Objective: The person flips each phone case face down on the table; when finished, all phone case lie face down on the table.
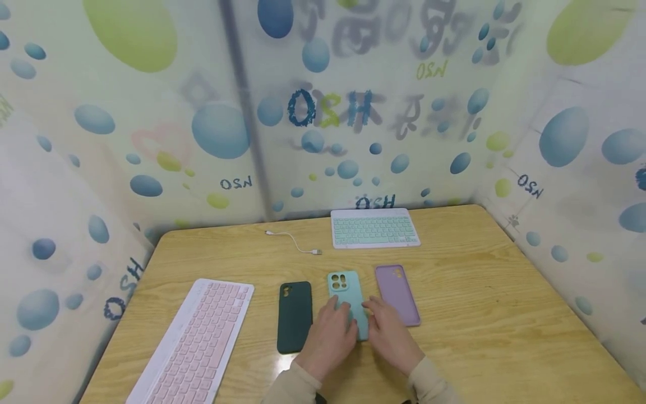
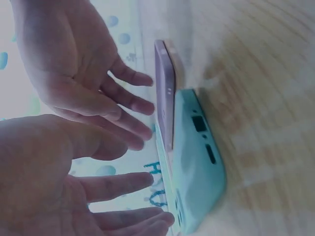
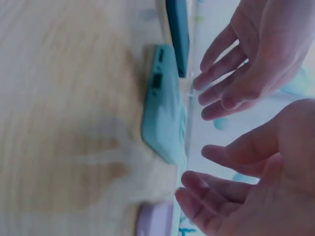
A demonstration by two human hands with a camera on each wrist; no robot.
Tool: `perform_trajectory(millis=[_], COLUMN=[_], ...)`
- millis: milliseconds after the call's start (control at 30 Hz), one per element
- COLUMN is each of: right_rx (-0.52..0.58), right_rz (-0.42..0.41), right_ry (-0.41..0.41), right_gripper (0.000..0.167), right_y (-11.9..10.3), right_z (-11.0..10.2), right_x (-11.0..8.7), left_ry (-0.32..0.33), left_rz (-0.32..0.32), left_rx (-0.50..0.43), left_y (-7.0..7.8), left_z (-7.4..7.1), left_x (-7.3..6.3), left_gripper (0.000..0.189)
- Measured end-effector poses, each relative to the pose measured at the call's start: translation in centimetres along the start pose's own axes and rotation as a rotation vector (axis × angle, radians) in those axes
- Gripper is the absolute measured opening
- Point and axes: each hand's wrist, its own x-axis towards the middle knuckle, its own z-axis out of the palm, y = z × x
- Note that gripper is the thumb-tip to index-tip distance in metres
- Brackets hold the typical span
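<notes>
A light teal phone case (image 1: pixel 355 294) lies back up on the wooden table, its camera cutout at the far end. My left hand (image 1: pixel 329 338) is over its left side with relaxed, spread fingers. My right hand (image 1: pixel 392 338) hovers by its right edge, fingers loosely bent and holding nothing. Both wrist views show the hands above the teal case (image 2: pixel 199 167), with gaps between most fingertips and its surface. To the left lies a dark green phone case (image 1: pixel 295 314). A purple phone case (image 1: pixel 397 294) lies to the right, just beyond my right hand.
A white keyboard with pink keys (image 1: pixel 202 336) lies at the left. At the back is a white keyboard with mint keys (image 1: pixel 374 231), and a short white USB cable (image 1: pixel 295 241) lies left of it. Patterned curtain-like walls (image 1: pixel 353 168) enclose the table's back and sides.
</notes>
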Motion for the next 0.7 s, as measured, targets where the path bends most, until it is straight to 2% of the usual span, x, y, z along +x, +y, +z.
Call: perform_trajectory(millis=[167, 300, 400, 567, 700], right_rx=[-0.052, -0.118, -0.148, -0.181, -0.177], right_rz=[-0.059, -0.040, -0.013, 0.042, 0.079], right_ry=[0.108, 0.150, 0.148, 0.116, 0.088], right_gripper=[0.029, 0.031, 0.034, 0.038, 0.038], right_y=[1.3, 2.6, 3.6, 4.6, 5.1], right_z=[-1.5, -2.7, -3.4, -4.2, -4.6], right_x=[0.0, 0.1, 0.2, 0.2, 0.0], left_ry=[-0.031, -0.053, -0.066, -0.057, -0.056], left_rz=[0.030, 0.055, 0.082, 0.155, 0.168], left_rx=[0.009, 0.023, 0.010, 0.014, 0.026], left_y=[1.2, 2.1, 2.9, 4.0, 4.8], left_z=[0.4, 0.9, 1.4, 2.4, 3.0], left_x=[0.9, 1.5, 2.0, 2.6, 2.7], left_gripper=[0.031, 0.034, 0.034, 0.019, 0.017])
